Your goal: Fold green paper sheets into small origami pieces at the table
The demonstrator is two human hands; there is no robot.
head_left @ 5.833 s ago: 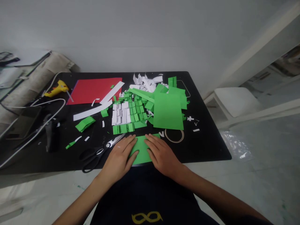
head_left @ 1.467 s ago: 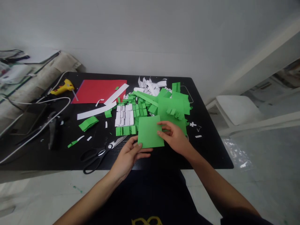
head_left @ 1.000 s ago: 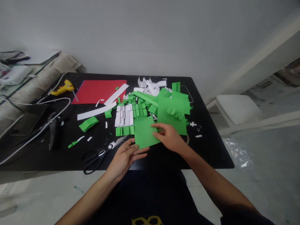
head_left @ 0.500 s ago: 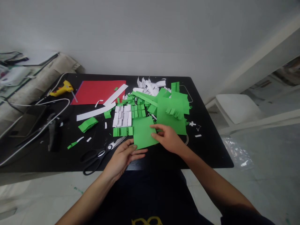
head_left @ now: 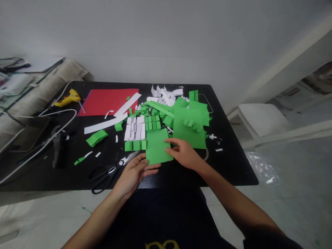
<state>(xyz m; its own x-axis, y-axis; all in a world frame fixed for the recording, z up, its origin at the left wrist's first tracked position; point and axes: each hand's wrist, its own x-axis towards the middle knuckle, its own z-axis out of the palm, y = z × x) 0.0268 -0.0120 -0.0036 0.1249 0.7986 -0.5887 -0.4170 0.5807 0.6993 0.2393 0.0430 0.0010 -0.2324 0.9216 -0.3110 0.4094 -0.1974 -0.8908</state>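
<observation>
Pinched in a narrow grip, the small green sheet (head_left: 157, 150) has its near left corner under the left hand's (head_left: 133, 170) thumb, with fingers spread out below. The right hand (head_left: 183, 154) holds its right side, thumb and first finger a little apart on the paper; from here I can't quite see which fingers go behind. It is up over the near part of the black bench (head_left: 223, 169), near the scissors (head_left: 119, 164). It looks very light and a bit bendy, so hard squeezing would likely crease it. Edges and corners seem best to hold.
</observation>
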